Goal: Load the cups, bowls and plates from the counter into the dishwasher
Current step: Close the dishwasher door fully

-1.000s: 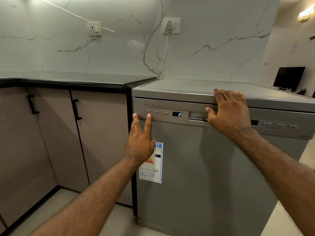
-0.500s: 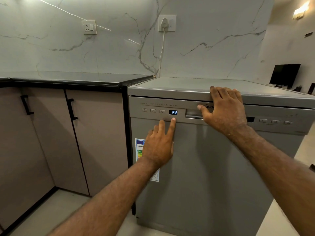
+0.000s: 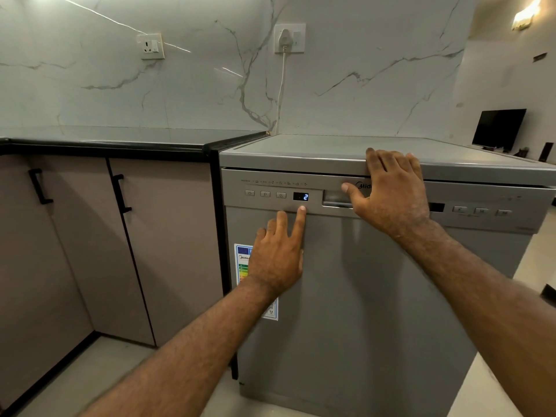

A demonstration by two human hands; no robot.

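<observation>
Bare, hairy forearms [image 3: 186, 335]; left grip [image 3: 275, 260] and right grip [image 3: 391, 191] apparently short-nailed.

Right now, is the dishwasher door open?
No, the dishwasher door stands closed and upright, while the right hand rests over its top edge and the left hand points at the control panel.

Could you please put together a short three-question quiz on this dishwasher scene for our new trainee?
1. True or false: the dishwasher door hangs fully open.
2. What does the lit display show? A) 2 B) 7 C) 0
3. Which hand lies over the dishwasher's top front edge, and where is the other one's index fingertip?

Key:
1. False: the door is shut.
2. A.
3. The right hand lies over the edge. The left hand has its index fingertip just below the display.
</observation>
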